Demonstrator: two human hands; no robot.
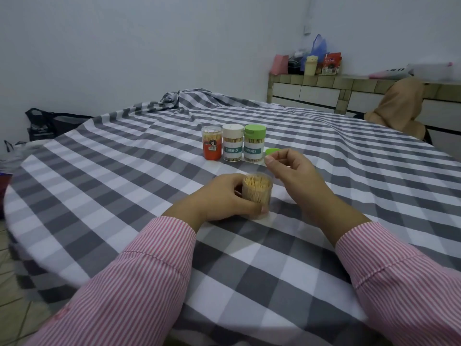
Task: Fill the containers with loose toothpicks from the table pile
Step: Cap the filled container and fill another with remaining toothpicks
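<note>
The clear plastic container [257, 193], round and packed full of pale wooden toothpicks, stands open near the middle of the table [99, 171], and the left hand [224, 196] grips its side, probably to keep it steady. The right hand [289, 168] hovers just above it with curled fingers pinching something thin, perhaps toothpicks, too small to tell. Behind stand three closed containers [233, 143], with a loose green lid [272, 151] beside them.

- The left hand [224, 196] grips an open clear container [258, 193] packed with toothpicks, standing on the checked worktop [124, 171].
- The right hand [290, 168] hovers above it, fingers [270, 159] pinched together.
- Three capped containers [233, 143] stand behind in a row, beside a green lid [272, 151].
</note>
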